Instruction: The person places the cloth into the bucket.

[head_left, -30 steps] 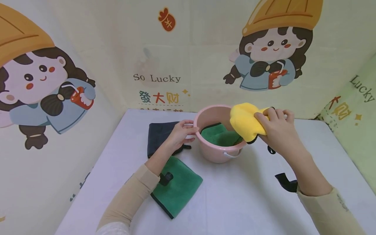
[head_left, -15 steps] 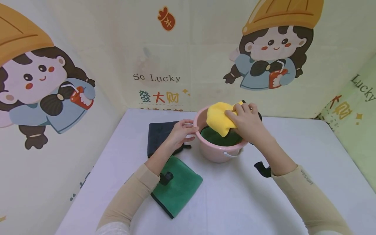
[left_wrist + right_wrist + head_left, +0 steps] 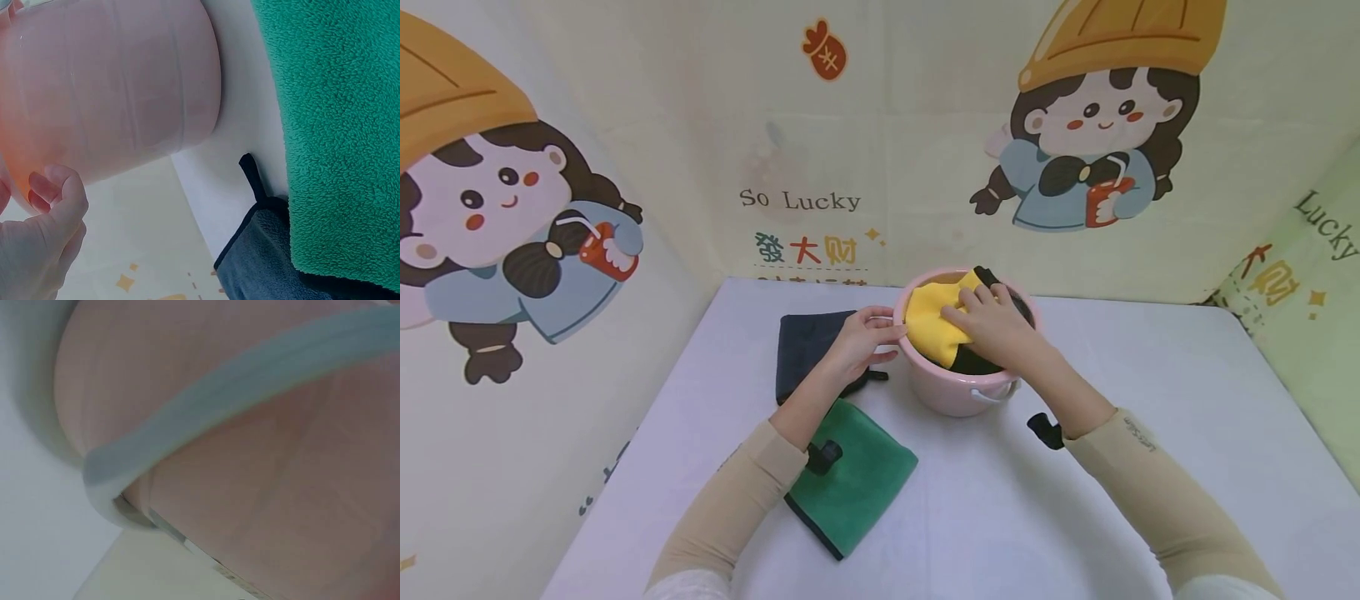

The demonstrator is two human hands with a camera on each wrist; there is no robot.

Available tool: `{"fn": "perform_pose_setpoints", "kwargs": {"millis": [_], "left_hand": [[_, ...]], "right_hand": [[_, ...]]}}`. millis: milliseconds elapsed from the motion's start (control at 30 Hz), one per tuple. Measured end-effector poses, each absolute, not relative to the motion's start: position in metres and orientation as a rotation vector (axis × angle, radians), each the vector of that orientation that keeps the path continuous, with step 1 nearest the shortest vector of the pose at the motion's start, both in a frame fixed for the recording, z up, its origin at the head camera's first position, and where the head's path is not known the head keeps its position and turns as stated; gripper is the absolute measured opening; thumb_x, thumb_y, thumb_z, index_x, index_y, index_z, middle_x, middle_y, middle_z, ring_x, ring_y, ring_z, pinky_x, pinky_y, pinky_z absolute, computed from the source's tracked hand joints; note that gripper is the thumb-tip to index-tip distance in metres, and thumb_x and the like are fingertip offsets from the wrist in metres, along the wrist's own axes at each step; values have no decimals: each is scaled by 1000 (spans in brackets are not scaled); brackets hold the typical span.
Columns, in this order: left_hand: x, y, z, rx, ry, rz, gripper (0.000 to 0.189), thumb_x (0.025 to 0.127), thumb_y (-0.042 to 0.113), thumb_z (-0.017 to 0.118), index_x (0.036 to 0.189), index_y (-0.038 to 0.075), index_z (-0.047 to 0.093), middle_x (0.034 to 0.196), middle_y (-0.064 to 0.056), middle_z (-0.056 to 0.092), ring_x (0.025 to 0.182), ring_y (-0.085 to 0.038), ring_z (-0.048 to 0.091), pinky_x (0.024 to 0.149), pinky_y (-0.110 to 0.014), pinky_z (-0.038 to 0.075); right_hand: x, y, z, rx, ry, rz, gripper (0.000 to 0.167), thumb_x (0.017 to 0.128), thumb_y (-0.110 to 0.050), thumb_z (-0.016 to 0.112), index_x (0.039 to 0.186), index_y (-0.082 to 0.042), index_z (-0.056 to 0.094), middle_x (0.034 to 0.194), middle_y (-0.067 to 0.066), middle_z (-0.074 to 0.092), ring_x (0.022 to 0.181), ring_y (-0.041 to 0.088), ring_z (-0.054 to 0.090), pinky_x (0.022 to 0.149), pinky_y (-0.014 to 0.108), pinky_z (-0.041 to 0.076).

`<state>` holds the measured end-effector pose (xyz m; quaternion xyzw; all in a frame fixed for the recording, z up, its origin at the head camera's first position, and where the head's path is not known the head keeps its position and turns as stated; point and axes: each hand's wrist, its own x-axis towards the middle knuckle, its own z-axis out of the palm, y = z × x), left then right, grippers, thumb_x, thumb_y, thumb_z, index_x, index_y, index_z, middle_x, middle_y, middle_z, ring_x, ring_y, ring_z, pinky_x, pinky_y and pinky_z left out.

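My left hand [image 3: 867,337] holds the left rim of a pink bucket [image 3: 951,393], its bent fingers also showing against the wall in the left wrist view. Inside the bucket lies a yellow towel [image 3: 931,321] with dark edging, bunched up near rim level. My right hand [image 3: 988,327] reaches in over the rim and grips that towel with bent fingers. Only the bucket's outer wall and its pale handle [image 3: 237,381] fill the right wrist view, so the right fingers are hidden there. The green towel seen earlier in the bucket is covered.
A folded green towel [image 3: 872,475] lies on the white table [image 3: 985,533] in front of the bucket, partly under the left forearm. Behind it is a dark navy towel [image 3: 808,342] with a hanging loop. A patterned cloth backdrop [image 3: 925,167] stands close behind the bucket.
My right hand has carried the yellow towel leftward from over the right rim and down into the bucket, covering the green towel inside. My left hand has stayed at the rim.
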<state>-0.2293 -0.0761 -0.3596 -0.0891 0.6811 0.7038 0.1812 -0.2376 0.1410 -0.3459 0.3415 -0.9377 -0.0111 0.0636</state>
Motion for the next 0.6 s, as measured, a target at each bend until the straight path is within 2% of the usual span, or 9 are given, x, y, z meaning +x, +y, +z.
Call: {"fn": "perform_pose_setpoints", "kwargs": {"millis": [367, 600], "left_hand": [[-229, -77, -361, -243, 1925, 1981, 41, 83, 13, 67, 120, 12, 50, 109, -8, 58, 86, -19, 60, 78, -34, 52], [-230, -77, -362, -246, 1916, 1993, 41, 83, 12, 67, 121, 13, 50, 108, -9, 58, 87, -20, 60, 81, -37, 51]], "right_hand": [[-243, 135, -355, 1056, -3027, 22, 40, 89, -27, 59, 127, -18, 50, 126, 16, 48, 116, 33, 37, 104, 59, 15], [-242, 136, -357, 1130, -3041, -123, 49, 85, -27, 65, 129, -16, 46, 122, 14, 47, 111, 31, 38, 96, 52, 27]]}}
